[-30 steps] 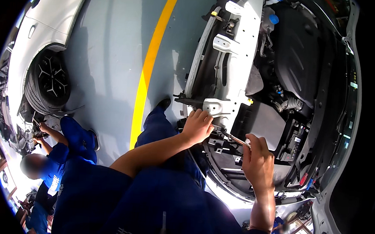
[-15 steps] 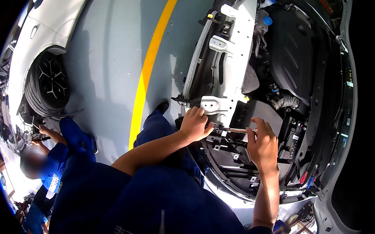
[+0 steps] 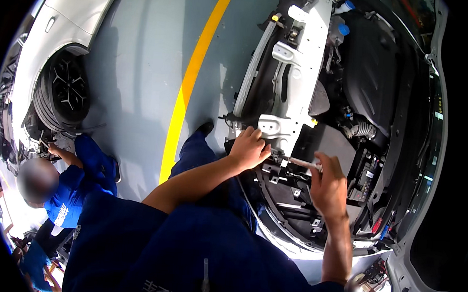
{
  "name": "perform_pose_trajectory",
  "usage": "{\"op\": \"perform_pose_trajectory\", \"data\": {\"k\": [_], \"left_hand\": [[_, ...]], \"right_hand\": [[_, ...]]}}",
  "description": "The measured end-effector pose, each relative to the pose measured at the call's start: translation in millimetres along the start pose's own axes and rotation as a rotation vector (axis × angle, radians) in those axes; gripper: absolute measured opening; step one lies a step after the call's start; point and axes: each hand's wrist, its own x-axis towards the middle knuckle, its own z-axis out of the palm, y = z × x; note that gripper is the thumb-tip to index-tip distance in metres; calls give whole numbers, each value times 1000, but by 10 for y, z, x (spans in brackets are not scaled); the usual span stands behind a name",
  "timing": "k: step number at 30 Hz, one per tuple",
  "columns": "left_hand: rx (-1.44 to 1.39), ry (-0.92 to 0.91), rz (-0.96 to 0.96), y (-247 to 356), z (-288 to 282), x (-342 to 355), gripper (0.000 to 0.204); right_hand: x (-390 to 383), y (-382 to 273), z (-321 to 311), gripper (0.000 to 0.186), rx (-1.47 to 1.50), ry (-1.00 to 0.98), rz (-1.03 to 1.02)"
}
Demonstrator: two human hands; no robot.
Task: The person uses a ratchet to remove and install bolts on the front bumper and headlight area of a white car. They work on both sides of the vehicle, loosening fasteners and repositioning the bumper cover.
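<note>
My right hand (image 3: 329, 186) is closed round one end of a slim metal rod-like tool (image 3: 302, 162), over the car's open engine bay. The tool runs leftward to the lower end of the white front crossmember (image 3: 303, 69). My left hand (image 3: 249, 148) has its fingers curled beside the crossmember's lowest bracket (image 3: 271, 126), with its thumb near the tool's far tip. What its fingers grip is hidden beneath them. Dark brackets and clips lie just below the tip, at the bay's front corner.
A black engine cover (image 3: 370, 69) and blue-capped reservoir (image 3: 342, 30) lie farther in. Red-handled (image 3: 377, 225) and blue-handled (image 3: 385, 231) tools rest by the bay's edge. A yellow line (image 3: 191, 78) crosses the floor. At left, a person (image 3: 71, 189) works beside a white car's wheel (image 3: 66, 88).
My right hand has shifted slightly down, and the tool now slants down toward it. My left hand stays at the crossmember's end. The whole view has shifted a little.
</note>
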Motion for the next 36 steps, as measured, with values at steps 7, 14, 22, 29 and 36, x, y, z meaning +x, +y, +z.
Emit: {"op": "perform_pose_trajectory", "data": {"k": [7,14,22,29,36], "left_hand": [[3,0,-12,7,-6,-17,31],[-4,-10,0,-6,9,-9,31],[3,12,0,0,9,-19,28],[-11,33,1,-16,-3,-30,27],[-6,16,-7,-22,20,-41,28]], "right_hand": [[-254,-56,-19,28,-19,-13,103],[-146,-212,80,30,-178,-75,-1],[-98,-110,62,23,-100,59,59],[-99,-72,49,26,24,60,-49],[-178,-71,161,27,-141,50,45]]}}
